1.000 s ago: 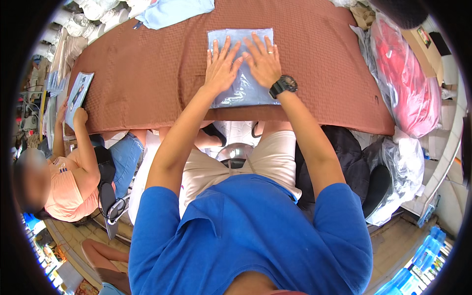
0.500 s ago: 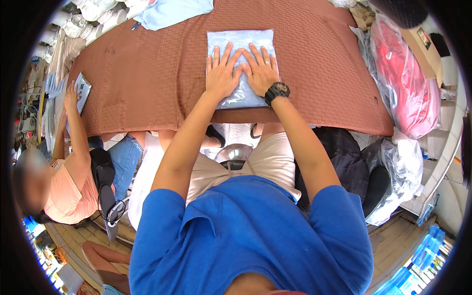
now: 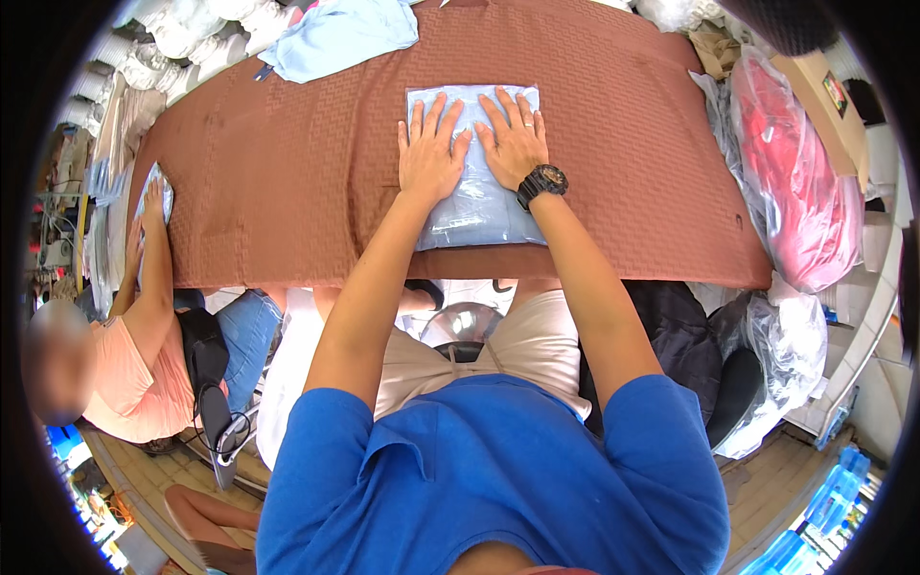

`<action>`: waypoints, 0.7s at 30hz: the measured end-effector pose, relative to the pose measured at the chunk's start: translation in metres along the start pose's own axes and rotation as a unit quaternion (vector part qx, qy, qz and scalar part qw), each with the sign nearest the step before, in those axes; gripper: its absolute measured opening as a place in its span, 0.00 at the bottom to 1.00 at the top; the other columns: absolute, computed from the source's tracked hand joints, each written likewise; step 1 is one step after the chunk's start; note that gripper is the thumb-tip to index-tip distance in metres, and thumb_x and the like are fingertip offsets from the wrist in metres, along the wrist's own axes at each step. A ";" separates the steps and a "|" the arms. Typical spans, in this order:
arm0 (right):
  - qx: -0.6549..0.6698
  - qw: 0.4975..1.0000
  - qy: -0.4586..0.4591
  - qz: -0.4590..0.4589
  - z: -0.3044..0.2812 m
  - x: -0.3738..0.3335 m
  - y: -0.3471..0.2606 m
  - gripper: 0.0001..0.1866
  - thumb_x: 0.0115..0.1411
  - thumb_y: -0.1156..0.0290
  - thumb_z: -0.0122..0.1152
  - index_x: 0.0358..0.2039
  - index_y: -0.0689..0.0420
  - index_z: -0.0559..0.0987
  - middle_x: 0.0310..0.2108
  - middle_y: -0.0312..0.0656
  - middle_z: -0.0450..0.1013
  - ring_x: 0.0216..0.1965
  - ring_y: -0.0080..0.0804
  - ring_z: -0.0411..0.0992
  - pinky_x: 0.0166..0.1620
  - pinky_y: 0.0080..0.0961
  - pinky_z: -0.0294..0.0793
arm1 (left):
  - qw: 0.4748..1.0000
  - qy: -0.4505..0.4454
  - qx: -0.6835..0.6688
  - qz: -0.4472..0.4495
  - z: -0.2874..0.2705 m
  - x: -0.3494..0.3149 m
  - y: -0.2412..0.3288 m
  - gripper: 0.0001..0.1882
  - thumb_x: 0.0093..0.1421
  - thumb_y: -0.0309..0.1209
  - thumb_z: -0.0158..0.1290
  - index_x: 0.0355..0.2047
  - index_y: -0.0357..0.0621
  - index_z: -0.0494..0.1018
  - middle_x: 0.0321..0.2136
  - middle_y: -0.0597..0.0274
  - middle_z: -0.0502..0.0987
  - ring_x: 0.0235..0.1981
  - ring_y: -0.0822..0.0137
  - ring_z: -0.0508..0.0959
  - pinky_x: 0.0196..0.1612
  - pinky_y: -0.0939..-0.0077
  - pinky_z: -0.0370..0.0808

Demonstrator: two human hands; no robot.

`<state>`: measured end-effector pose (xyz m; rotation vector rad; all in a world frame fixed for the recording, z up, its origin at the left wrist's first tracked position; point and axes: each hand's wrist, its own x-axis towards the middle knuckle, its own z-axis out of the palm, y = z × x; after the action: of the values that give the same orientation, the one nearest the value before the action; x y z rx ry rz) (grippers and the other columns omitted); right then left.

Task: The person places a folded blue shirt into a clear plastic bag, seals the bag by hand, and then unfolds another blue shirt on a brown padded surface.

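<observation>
Pale-blue packet [image 3: 479, 213] lies flat beneath left grip [image 3: 431, 156] and right grip [image 3: 517, 149].

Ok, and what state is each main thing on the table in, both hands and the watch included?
Blue cloth package: in clear plastic, lying flat.
Left grip: open, palm down on the package.
Right grip: open, likewise.
Black watch: strapped on.
Pale blue cloth: unbagged, rumpled.
Brown tablecloth: spread, creased.
Red bundle: wrapped in clear plastic.

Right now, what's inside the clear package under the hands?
Pale blue cloth shows through the package. The left hand and right hand cover parts; the underside and anything deeper are hidden.
</observation>
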<state>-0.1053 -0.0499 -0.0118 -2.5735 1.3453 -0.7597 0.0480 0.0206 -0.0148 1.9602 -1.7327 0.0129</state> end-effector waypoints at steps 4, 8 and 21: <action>-0.005 1.000 0.004 -0.002 0.000 -0.002 0.000 0.28 0.71 0.49 0.44 0.69 0.42 0.66 0.73 0.40 0.54 0.73 0.50 0.49 0.72 0.56 0.46 | 1.000 -0.002 0.005 -0.003 -0.001 -0.001 0.002 0.29 0.72 0.51 0.41 0.70 0.63 0.60 0.73 0.66 0.53 0.75 0.51 0.48 0.73 0.40 0.44; -0.002 1.000 0.006 -0.001 -0.001 -0.001 0.000 0.28 0.71 0.49 0.44 0.69 0.42 0.65 0.73 0.40 0.54 0.73 0.50 0.49 0.72 0.57 0.46 | 1.000 -0.006 0.006 -0.005 -0.003 0.000 0.004 0.29 0.72 0.51 0.41 0.70 0.63 0.60 0.74 0.67 0.53 0.75 0.52 0.48 0.73 0.40 0.44; 0.229 0.957 0.032 0.176 -0.029 0.043 0.065 0.31 0.62 0.50 0.63 0.59 0.57 0.76 0.61 0.49 0.72 0.68 0.48 0.60 0.70 0.44 0.56 | 0.879 0.103 -0.368 -0.285 0.000 0.047 -0.075 0.24 0.61 0.40 0.62 0.53 0.40 0.77 0.57 0.44 0.76 0.57 0.53 0.76 0.60 0.64 0.71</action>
<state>-0.1467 -0.1201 0.0062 -1.9057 1.3931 -0.9568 0.1261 -0.0191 -0.0263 1.7018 -0.7801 -0.5431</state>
